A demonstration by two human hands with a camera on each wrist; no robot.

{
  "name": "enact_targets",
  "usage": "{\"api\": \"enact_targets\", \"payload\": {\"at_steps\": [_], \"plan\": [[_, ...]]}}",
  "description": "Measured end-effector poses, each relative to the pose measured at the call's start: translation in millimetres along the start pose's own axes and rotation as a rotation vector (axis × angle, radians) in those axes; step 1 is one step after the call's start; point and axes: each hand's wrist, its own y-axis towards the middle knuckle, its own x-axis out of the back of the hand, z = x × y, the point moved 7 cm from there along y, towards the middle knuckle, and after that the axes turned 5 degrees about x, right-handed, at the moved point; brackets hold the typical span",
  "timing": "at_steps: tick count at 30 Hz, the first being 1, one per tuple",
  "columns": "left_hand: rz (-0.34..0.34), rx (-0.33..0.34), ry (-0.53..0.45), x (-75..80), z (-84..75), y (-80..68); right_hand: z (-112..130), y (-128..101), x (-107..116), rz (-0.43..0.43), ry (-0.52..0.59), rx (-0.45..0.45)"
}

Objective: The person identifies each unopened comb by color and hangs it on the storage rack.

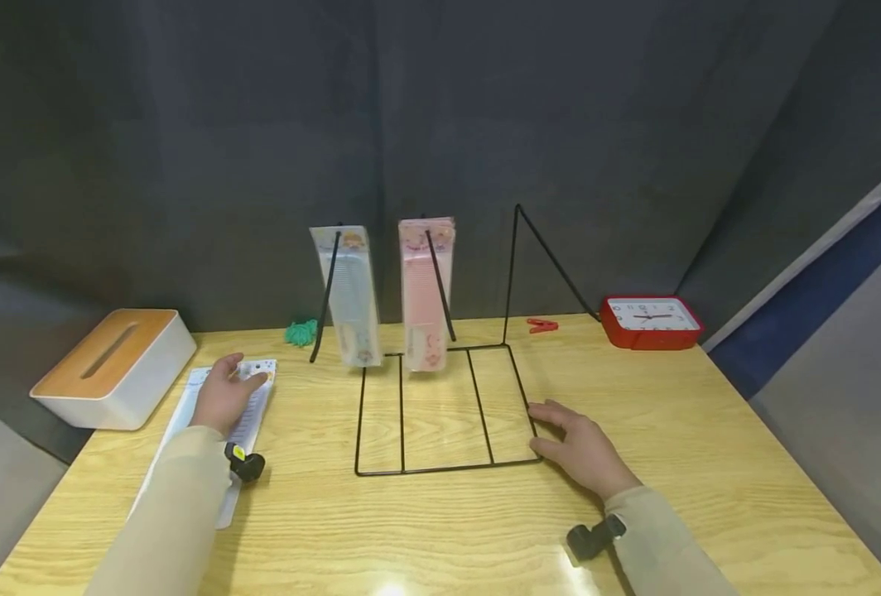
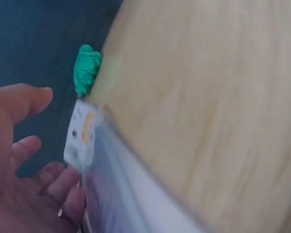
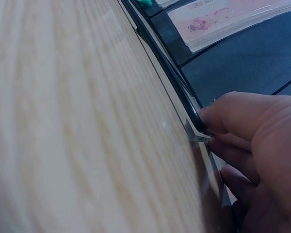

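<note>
Dark curtains back the counter (image 1: pixel 440 530); two comb packs (image 1: pixel 426 290) hang on the rack (image 1: pixel 440 468), right hand (image 1: pixel 578 451) steadying it flat-fingered, left hand (image 1: pixel 224 397) resting spread on a third pack (image 1: pixel 250 414)

left hand (image 1: pixel 224 396) on comb packet (image 1: pixel 220 426) | right hand (image 1: pixel 578 447) at wire rack (image 1: pixel 440 414) corner

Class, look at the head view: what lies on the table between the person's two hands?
The black wire rack's flat base lies between the left hand and right hand, seen from the head.
</note>
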Motion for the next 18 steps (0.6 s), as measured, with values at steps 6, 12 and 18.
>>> {"api": "enact_targets", "payload": {"at_steps": [6, 12, 18], "plan": [[0.059, -0.049, 0.164, -10.2, 1.3, 5.9, 0.1, -0.7, 0.7, -0.005, 0.003, -0.006], [0.039, -0.100, 0.278, -17.2, -0.1, 8.7, -0.4, 0.9, 0.9, -0.008, 0.000, 0.004], [0.018, -0.087, 0.309, -15.5, -0.9, 1.2, -1.0, 1.3, -0.6, 0.003, 0.004, -0.009]]}}
